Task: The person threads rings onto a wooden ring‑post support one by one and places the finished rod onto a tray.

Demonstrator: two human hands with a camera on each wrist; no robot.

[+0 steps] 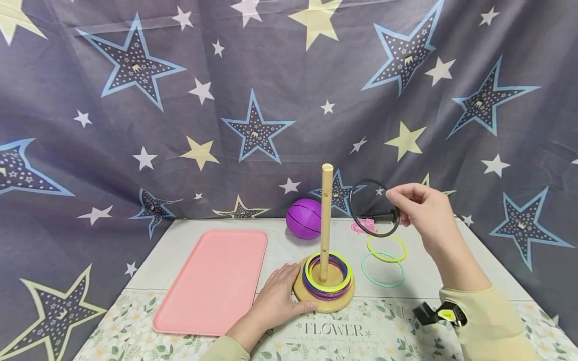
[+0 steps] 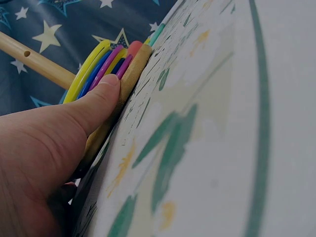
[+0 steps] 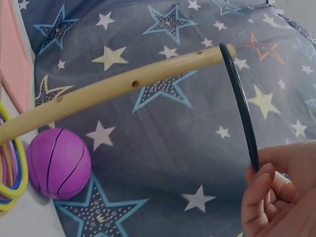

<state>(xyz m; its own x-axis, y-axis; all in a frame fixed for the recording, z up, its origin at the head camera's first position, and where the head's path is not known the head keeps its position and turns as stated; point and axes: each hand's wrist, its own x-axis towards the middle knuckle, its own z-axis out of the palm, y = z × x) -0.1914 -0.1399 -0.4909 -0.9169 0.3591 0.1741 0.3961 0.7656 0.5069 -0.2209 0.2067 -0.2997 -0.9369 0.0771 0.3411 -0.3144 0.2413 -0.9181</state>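
A wooden peg [image 1: 326,220] stands upright on a round wooden base [image 1: 325,298] with several coloured rings [image 1: 327,275] stacked around it. My left hand [image 1: 280,298] rests flat on the table, its thumb [image 2: 98,101] pressing the base's rim [image 2: 129,79]. My right hand [image 1: 422,208] is raised to the right of the peg top and pinches a dark ring [image 1: 374,208] by its edge; the dark ring [image 3: 240,101] hangs beside the peg's tip [image 3: 217,53]. A yellow ring [image 1: 387,247] and a green ring [image 1: 382,269] lie on the table to the right of the base.
A pink tray [image 1: 212,281] lies left of the base. A purple ball [image 1: 304,218] sits behind the peg against the star-patterned curtain [image 1: 180,100]. A small pink object [image 1: 361,225] lies behind the loose rings. A floral cloth [image 1: 361,331] covers the near table edge.
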